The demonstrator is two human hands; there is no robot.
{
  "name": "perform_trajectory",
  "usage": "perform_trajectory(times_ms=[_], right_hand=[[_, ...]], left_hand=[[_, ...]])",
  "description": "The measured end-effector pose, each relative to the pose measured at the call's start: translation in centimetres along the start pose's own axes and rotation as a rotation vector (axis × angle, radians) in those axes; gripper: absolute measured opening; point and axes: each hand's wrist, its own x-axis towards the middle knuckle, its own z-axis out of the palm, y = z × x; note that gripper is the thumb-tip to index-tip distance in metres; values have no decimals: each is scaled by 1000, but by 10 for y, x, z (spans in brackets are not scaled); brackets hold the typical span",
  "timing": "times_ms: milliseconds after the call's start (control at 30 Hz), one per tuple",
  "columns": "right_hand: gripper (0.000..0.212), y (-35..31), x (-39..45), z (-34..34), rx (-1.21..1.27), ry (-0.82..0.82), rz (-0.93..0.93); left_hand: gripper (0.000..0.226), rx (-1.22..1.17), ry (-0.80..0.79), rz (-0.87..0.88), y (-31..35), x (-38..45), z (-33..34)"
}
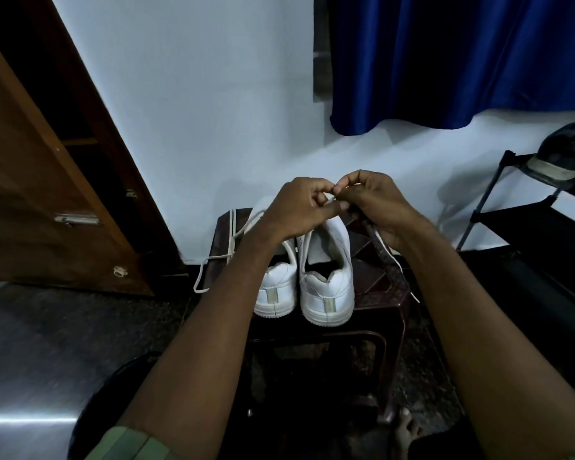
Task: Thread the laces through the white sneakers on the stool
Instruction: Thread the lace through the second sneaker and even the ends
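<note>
Above the far end of the stool both bare forearms reach forward and meet over the toes of the sneakers. The left hand is curled, back upward, with thumb and forefinger pinched together; the right hand mirrors it, fingers bent and closed on a white lace whose tail runs from under the palm down toward the near right, off the stool's edge. Where the fingertips meet, I cannot tell whether the left hand holds the same lace or the shoe itself.

Two white sneakers stand side by side on the dark brown, glossy plastic stool, heels toward the near side and toes pointing at the far wall, so their long axes run near to far. The left sneaker is partly hidden by the left forearm; the right sneaker shows its smooth leather-like upper, padded collar, pale heel strip and ribbed rubber sole. A second lace, flat and white, lies on the stool's far left corner and loops over its left edge.

A wooden door stands to the left, a blue curtain hangs far right, and a black shoe rack sits at the right.
</note>
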Motion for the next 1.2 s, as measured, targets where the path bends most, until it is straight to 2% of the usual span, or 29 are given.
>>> perform_trajectory(times_ms=[67,200,267,333,433,500,567,700,900,1067,1200], right_hand=[[7,0,0,-4,-39,-2,4],[8,1,1,-18,-120,-15,55],[15,5,5,-19,-29,9,95],[25,5,10,-11,255,43,153],[36,6,18,4,748,59,191],[37,9,25,11,982,73,188],[37,13,30,15,1101,105,185],[42,13,29,16,1134,166,147],[46,9,30,16,1145,260,119],[47,13,34,3,1075,370,108],[47,20,37,0,955,414,122]], left_hand=[[17,23,162,-29,-6,2,-2],[23,-15,615,-227,-29,7,-22],[10,77,684,-253,-33,5,-26],[23,132,626,-197,-29,2,-21],[16,66,393,-34,-8,0,-11],[31,-28,176,-67,2,0,-4],[31,-68,39,-106,4,1,-1],[27,-136,-77,-110,-9,4,-5],[12,-56,-123,-95,-8,-4,-6],[11,-102,-34,-117,-13,-4,-22],[16,-17,77,-75,-21,-4,-27]])
